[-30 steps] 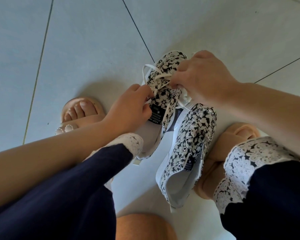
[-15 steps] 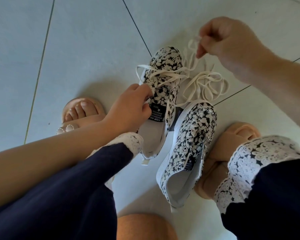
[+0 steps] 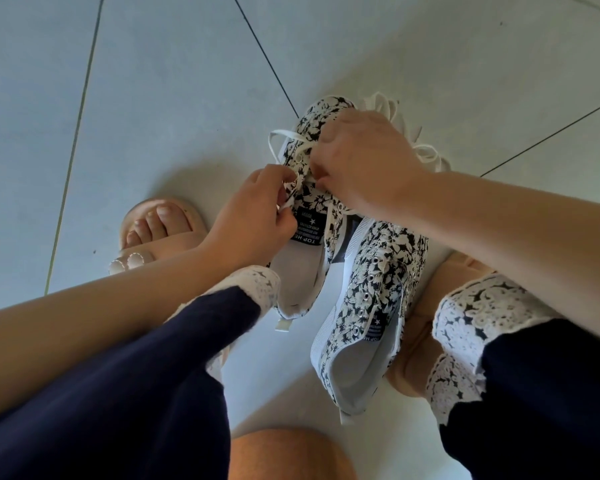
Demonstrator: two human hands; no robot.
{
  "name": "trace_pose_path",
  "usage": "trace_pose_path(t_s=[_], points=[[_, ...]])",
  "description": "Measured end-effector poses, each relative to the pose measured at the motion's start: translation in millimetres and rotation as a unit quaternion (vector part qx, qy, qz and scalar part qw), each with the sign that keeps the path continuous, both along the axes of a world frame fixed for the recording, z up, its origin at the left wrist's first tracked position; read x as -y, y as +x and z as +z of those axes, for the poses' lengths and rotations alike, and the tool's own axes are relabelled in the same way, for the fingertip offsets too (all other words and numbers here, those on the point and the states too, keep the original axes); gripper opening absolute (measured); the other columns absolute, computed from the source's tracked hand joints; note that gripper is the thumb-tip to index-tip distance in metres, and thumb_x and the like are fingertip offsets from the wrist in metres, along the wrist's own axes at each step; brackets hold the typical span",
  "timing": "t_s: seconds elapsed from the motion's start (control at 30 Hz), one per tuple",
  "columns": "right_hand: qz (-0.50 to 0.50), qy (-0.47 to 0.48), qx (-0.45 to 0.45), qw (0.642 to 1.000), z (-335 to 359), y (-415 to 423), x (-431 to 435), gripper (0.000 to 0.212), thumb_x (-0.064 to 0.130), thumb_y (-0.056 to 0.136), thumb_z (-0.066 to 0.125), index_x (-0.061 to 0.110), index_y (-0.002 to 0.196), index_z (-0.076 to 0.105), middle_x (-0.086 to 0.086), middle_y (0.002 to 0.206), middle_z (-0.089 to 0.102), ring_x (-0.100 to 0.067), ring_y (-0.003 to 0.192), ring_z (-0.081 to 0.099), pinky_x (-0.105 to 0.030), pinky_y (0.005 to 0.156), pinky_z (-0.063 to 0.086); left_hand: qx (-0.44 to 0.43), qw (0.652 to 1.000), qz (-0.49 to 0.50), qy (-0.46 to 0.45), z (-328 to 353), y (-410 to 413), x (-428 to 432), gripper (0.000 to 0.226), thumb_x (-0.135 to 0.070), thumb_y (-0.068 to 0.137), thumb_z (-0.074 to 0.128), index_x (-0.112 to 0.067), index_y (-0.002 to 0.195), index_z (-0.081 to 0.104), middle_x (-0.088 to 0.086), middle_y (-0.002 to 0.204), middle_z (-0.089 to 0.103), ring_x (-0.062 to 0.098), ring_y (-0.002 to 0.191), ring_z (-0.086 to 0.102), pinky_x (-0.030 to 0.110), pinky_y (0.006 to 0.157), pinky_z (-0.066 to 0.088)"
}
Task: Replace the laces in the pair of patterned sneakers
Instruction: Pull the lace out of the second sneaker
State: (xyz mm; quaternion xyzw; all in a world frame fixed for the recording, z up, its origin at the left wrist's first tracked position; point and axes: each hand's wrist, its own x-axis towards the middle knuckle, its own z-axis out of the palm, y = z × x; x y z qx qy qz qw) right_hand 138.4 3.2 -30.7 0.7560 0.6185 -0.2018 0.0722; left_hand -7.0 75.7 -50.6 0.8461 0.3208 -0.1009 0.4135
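Two black-and-white floral sneakers stand side by side on the pale tiled floor [image 3: 153,98]. The left sneaker [image 3: 309,244] still has a cream lace [image 3: 278,136] threaded near its toe. The right sneaker [image 3: 378,282] shows bare eyelets with no lace. My left hand [image 3: 253,213] pinches the left sneaker's eyelet edge and a bit of lace. My right hand [image 3: 361,161] is down over the same shoe's lacing, its fingertips curled on the lace. A loose heap of cream lace [image 3: 426,154] lies on the floor behind my right hand.
My feet in beige sandals flank the shoes, the left foot [image 3: 156,230] on one side and the right sandal [image 3: 430,306] on the other. Dark trouser legs with white lace cuffs [image 3: 482,317] fill the lower frame.
My right hand, which had lifted away to the upper right pulling lace out, has come back down onto the left sneaker's lacing. The pulled lace now lies heaped on the floor.
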Motion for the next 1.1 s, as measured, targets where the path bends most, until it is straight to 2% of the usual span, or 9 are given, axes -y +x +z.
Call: trace_pose_path(t_s=[0.17, 0.27, 0.33, 0.43, 0.53, 0.67, 0.8, 1.0, 1.1], points=[[-0.158, 0.012, -0.140, 0.977, 10, 11, 9, 0.004, 0.022, 0.091, 0.057, 0.021, 0.090, 0.060, 0.003, 0.091, 0.061, -0.013, 0.090, 0.054, -0.032, 0.099, 0.037, 0.000, 1.000, -0.002, -0.010, -1, -1, -2, 0.036, -0.006, 0.082, 0.049, -0.015, 0.116, 0.051, -0.003, 0.091, 0.045, 0.002, 0.068, 0.041, 0.020, 0.066, 0.031], [-0.125, 0.005, -0.078, 0.989, 7, 15, 6, 0.014, 0.036, 0.088, 0.057, 0.024, 0.095, 0.059, 0.004, 0.093, 0.060, -0.017, 0.098, 0.052, -0.040, 0.106, 0.031, -0.002, 1.000, 0.002, -0.013, -2, -1, 0, 0.035, -0.007, 0.082, 0.049, -0.015, 0.116, 0.051, -0.003, 0.092, 0.045, -0.001, 0.068, 0.041, 0.020, 0.067, 0.032], [-0.086, -0.013, -0.043, 0.995, 3, 5, 1, 0.027, 0.042, 0.088, 0.056, 0.022, 0.106, 0.058, 0.002, 0.099, 0.060, -0.020, 0.102, 0.051, -0.039, 0.102, 0.032, -0.004, 1.000, 0.001, -0.011, -2, -1, 0, 0.035, -0.007, 0.082, 0.049, -0.015, 0.116, 0.051, -0.003, 0.093, 0.045, -0.002, 0.068, 0.040, 0.018, 0.067, 0.030], [-0.026, 0.000, 0.023, 0.999, -5, -4, -2, 0.024, 0.033, 0.091, 0.054, 0.019, 0.111, 0.056, -0.001, 0.097, 0.061, -0.022, 0.099, 0.052, -0.038, 0.097, 0.033, 0.002, 1.000, 0.002, -0.005, -2, -1, 0, 0.035, -0.007, 0.082, 0.049, -0.014, 0.116, 0.052, -0.003, 0.092, 0.045, -0.002, 0.067, 0.040, 0.016, 0.064, 0.028], [-0.026, 0.021, 0.002, 0.999, 0, 2, 1, 0.013, 0.024, 0.093, 0.053, 0.020, 0.100, 0.063, -0.001, 0.087, 0.063, -0.020, 0.090, 0.054, -0.037, 0.099, 0.033, -0.004, 1.000, 0.001, -0.005, -1, 0, 0, 0.035, -0.007, 0.082, 0.049, -0.015, 0.116, 0.052, -0.003, 0.092, 0.045, 0.006, 0.069, 0.042, 0.020, 0.068, 0.032], [-0.137, 0.018, -0.083, 0.987, 20, 42, 17, 0.012, 0.026, 0.090, 0.056, 0.019, 0.093, 0.065, 0.002, 0.085, 0.057, -0.015, 0.086, 0.048, -0.028, 0.081, 0.033, -0.003, 1.000, 0.005, -0.013, -2, -2, -2, 0.034, -0.006, 0.083, 0.049, -0.016, 0.115, 0.052, -0.002, 0.091, 0.046, 0.006, 0.068, 0.043, 0.023, 0.068, 0.035], [-0.211, -0.036, -0.051, 0.975, 25, 74, 37, 0.010, 0.023, 0.086, 0.063, 0.017, 0.093, 0.067, 0.004, 0.081, 0.053, -0.017, 0.084, 0.048, -0.028, 0.073, 0.033, 0.000, 1.000, 0.009, -0.022, -1, -1, -1, 0.032, -0.006, 0.083, 0.049, -0.017, 0.114, 0.052, -0.003, 0.091, 0.045, 0.003, 0.066, 0.042, 0.023, 0.068, 0.036], [-0.122, 0.014, -0.099, 0.988, 19, 24, 12, 0.024, 0.033, 0.086, 0.062, 0.025, 0.109, 0.061, 0.000, 0.110, 0.058, -0.019, 0.105, 0.049, -0.035, 0.095, 0.035, 0.001, 1.000, 0.004, -0.014, -2, -1, 1, 0.033, -0.006, 0.083, 0.049, -0.016, 0.113, 0.052, -0.003, 0.092, 0.045, 0.002, 0.067, 0.041, 0.023, 0.068, 0.034], [-0.060, 0.008, -0.030, 0.998, 3, 6, 1, 0.027, 0.039, 0.088, 0.058, 0.023, 0.109, 0.060, 0.000, 0.109, 0.060, -0.021, 0.110, 0.049, -0.040, 0.102, 0.031, -0.006, 1.000, -0.003, -0.006, -2, 0, 2, 0.033, -0.006, 0.082, 0.049, -0.015, 0.114, 0.051, -0.003, 0.093, 0.045, 0.007, 0.070, 0.042, 0.022, 0.068, 0.033]])
